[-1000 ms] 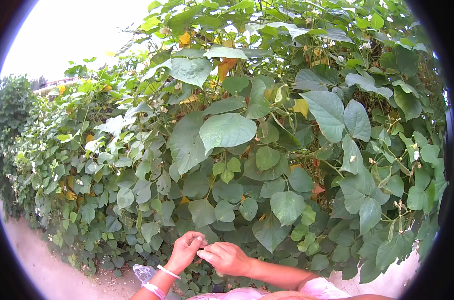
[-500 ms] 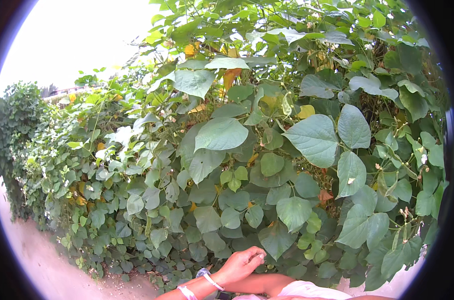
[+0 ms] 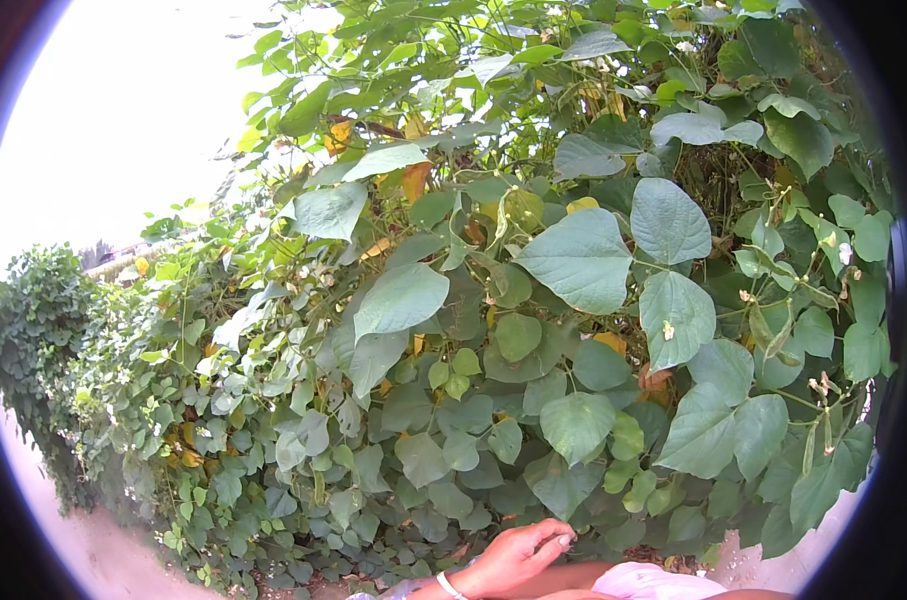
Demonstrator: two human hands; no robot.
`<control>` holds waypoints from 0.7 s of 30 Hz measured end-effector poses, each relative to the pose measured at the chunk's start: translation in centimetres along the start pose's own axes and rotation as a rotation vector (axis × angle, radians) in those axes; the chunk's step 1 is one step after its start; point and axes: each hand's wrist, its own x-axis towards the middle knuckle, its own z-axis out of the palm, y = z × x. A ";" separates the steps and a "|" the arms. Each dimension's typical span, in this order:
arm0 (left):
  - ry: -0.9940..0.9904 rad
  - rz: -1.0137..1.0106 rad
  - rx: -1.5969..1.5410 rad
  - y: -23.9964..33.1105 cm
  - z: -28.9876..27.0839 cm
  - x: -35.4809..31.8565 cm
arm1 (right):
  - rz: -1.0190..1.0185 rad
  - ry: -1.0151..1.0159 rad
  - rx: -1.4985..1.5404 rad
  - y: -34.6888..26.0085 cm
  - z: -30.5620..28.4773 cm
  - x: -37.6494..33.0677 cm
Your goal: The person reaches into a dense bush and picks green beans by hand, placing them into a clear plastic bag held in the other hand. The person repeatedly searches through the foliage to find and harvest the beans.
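Note:
My left hand (image 3: 529,552) is at the bottom, below the dense wall of climbing bean vine (image 3: 443,400). Its fingers are curled together, thumb against the forefinger; what they hold, if anything, does not show. A pale band (image 3: 450,586) circles that wrist. Behind it runs my other forearm (image 3: 573,577), coming from a pale pink sleeve (image 3: 653,582); my right hand is hidden. Close above the left hand hangs a broad green leaf (image 3: 561,487). Green bean pods (image 3: 773,338) hang at the right, and a slim pod (image 3: 808,450) sits lower down.
Yellowed leaves (image 3: 339,137) and small white flowers (image 3: 845,253) are scattered through the foliage. A big three-part leaf (image 3: 581,262) stands out in front. Pale bare ground (image 3: 63,545) shows at the lower left, and the vine runs back along the left.
The view has tilted and shifted, so the far left foliage sits lower and the central leaves further left. My left hand appears lower and further right, its fingers still curled.

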 end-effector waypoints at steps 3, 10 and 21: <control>0.010 -0.053 -0.034 -0.7 -0.6 -0.4 | -0.010 -0.007 -0.016 -0.3 -0.5 -0.9; 0.158 0.034 -0.223 -0.7 -2.8 -1.7 | -0.130 -0.071 -0.151 -4.6 -3.7 -5.0; 0.196 0.487 0.283 11.0 -8.0 0.3 | -0.828 1.847 0.132 -13.7 -25.7 -17.1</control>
